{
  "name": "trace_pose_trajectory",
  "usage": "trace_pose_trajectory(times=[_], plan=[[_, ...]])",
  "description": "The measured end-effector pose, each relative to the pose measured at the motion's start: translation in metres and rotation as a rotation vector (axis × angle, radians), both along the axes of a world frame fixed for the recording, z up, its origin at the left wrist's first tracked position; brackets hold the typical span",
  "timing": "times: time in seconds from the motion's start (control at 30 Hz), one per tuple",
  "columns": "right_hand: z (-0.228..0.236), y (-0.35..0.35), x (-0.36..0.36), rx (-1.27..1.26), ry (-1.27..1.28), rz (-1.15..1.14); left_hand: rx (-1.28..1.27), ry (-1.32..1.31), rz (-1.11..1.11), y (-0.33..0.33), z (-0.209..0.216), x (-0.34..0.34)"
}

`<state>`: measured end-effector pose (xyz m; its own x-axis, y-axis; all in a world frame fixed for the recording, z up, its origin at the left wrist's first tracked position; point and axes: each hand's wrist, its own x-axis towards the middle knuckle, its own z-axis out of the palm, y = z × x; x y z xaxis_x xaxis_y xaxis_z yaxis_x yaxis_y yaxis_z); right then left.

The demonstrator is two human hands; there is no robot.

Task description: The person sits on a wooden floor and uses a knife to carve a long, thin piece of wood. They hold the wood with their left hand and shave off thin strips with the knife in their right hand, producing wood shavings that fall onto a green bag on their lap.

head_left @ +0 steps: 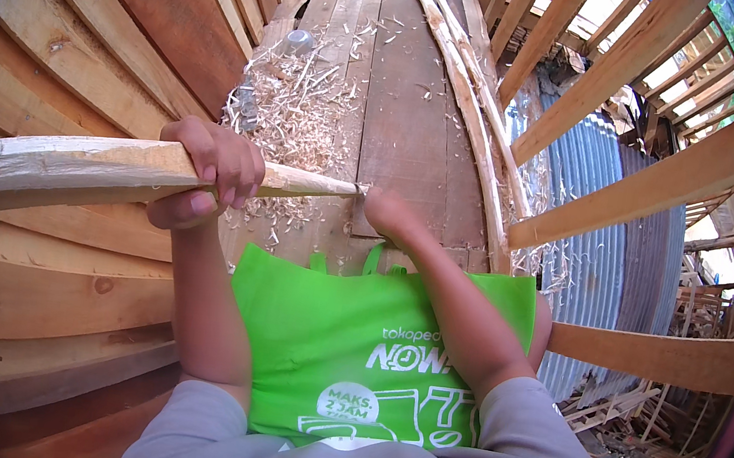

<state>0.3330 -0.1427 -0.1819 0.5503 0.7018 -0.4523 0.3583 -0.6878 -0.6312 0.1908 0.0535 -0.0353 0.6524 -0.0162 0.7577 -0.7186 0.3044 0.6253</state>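
Note:
My left hand is wrapped round a pale, rough-hewn wooden pole that runs in from the left edge. Past that hand the pole narrows to a thin tip. By the tip, my right hand is closed, its fingers mostly hidden. A small dark piece shows between this fist and the tip; I cannot make out what it is. Over my lap lies a green cloth bag with white print. Curled wood shavings are heaped on the planks beyond my hands.
A small greyish cup stands among the shavings. Two long peeled poles lie along the right side of the plank floor. Stacked boards rise at left. Wooden posts and corrugated metal sheets line the right.

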Motion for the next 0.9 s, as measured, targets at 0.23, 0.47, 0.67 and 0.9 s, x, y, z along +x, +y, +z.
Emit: trace_pose_trajectory(times=[0.23,0.47,0.67,0.9], plan=[[0.033,0.011,-0.007,-0.043,0.312,-0.159,-0.025,0.023,0.061,-0.004,0.003,-0.004],[0.002,-0.005,-0.001,0.091,0.028,-0.085,0.040,-0.030,-0.050,0.000,0.000,0.002],[0.031,0.007,-0.016,0.089,0.089,-0.065,-0.024,0.005,0.009,-0.001,-0.006,-0.006],[-0.009,0.001,-0.002,-0.009,0.157,-0.189,-0.013,-0.008,-0.016,-0.002,-0.001,-0.003]])
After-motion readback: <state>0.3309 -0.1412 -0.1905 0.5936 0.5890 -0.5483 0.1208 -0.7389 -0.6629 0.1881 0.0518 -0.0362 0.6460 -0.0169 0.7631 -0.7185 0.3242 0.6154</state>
